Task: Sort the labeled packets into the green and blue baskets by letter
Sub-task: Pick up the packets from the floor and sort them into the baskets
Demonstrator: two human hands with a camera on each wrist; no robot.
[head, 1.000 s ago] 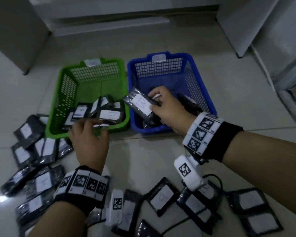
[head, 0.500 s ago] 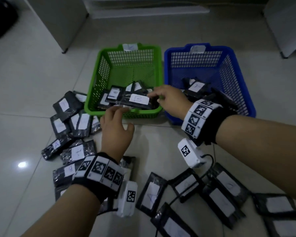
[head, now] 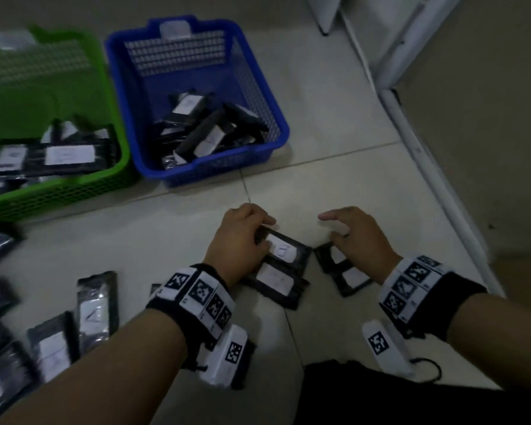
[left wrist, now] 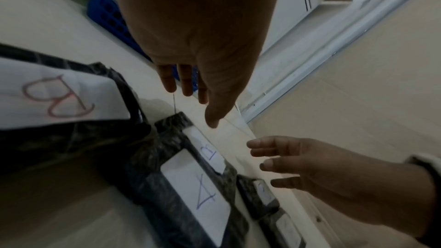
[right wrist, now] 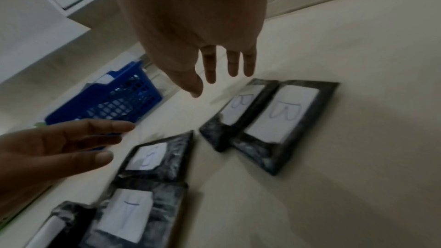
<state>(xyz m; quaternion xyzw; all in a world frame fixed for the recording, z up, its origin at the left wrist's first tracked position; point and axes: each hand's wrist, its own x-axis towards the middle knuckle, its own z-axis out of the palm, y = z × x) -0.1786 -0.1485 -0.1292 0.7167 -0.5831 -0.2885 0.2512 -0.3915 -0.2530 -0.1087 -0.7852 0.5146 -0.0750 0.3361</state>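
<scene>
The green basket (head: 59,191) at the left and the blue basket (head: 212,170) beside it both hold black packets with white labels. Nearer me, my left hand (head: 258,228) hovers with relaxed fingers over a packet marked B (head: 284,251); another packet (head: 273,280) lies just below it. In the left wrist view the left hand (left wrist: 190,97) holds nothing. My right hand (head: 331,225) hovers open above a pair of packets (head: 341,268). In the right wrist view the right hand (right wrist: 214,80) is empty above two B packets (right wrist: 284,114).
Several more packets (head: 95,305) are spread on the tiled floor at the left. A white skirting rail (head: 426,154) and a wall bound the right side. Dark clothing (head: 380,397) shows at the bottom edge.
The right hand held a packet over the baskets and let it go in the green one. Both hands then drew back to the floor packets on the right; the view swung right.
</scene>
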